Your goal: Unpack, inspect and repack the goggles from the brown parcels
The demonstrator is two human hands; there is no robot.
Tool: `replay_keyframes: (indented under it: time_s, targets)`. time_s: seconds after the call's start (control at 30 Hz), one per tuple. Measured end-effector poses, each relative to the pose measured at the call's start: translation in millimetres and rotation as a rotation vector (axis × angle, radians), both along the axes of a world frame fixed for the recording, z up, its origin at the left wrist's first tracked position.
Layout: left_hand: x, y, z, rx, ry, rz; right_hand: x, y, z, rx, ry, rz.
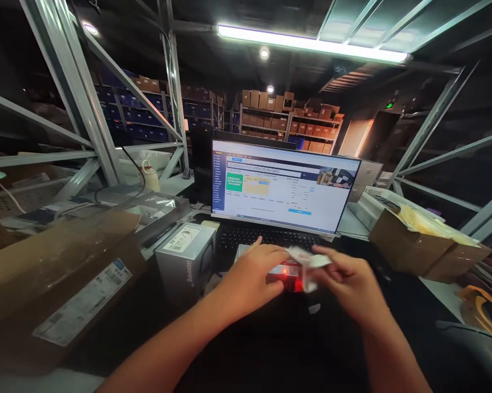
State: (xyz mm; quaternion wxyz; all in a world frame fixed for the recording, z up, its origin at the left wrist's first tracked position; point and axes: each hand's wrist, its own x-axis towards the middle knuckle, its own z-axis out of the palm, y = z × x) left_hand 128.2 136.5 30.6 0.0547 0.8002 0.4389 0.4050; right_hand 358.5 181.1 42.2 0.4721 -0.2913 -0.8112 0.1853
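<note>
Across a small pale box (283,269) lies my left hand (254,275), its thumb and fingers curved round the sides. Red light glows on the box's right part, and the palm hides most of the rest. To the right, my right hand (348,273) pinches a crumpled white strip (309,263), which looks like paper or film and is blurred by motion. The strip hangs beside the box, close to the left fingertips. Below it, a small white scrap (314,309) lies on the dark desk surface. Behind both hands is a black keyboard (246,234).
A monitor (282,185) stands behind the keyboard. Left of my hands are a grey product box (186,262) and a long cardboard carton (65,284) with a label. An open carton (426,240) with yellowish packets sits right. Metal frame posts (86,93) flank the desk.
</note>
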Motion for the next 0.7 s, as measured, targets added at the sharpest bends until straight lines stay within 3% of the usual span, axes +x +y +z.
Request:
replay_keyframes:
  time_s: [0.07,0.17,0.33,0.43,0.6,0.7]
  targets:
    - [1,1,-3.5,0.085,-0.065,0.036,-8,-2,-1.7,-0.146,-0.174,0.141]
    - [0,0,-6.0,0.248,-0.136,0.055,-5,-2,1.0,-0.322,-0.197,0.242]
    - [-1,-5,-2.2,0.330,-0.099,0.034,11,-2,10.3,-0.427,-0.291,0.347]
    - [-1,-6,-1.8,0.330,-0.044,0.042,-2,-5,5.9,-0.308,-0.319,0.280]
    - [4,-3,-8.6,0.375,0.130,0.002,-48,-24,-15.1,0.066,-0.181,0.006]
    - [3,-5,-6.9,0.426,0.129,-0.069,-53,-30,-15.0,0.132,-0.159,-0.049]
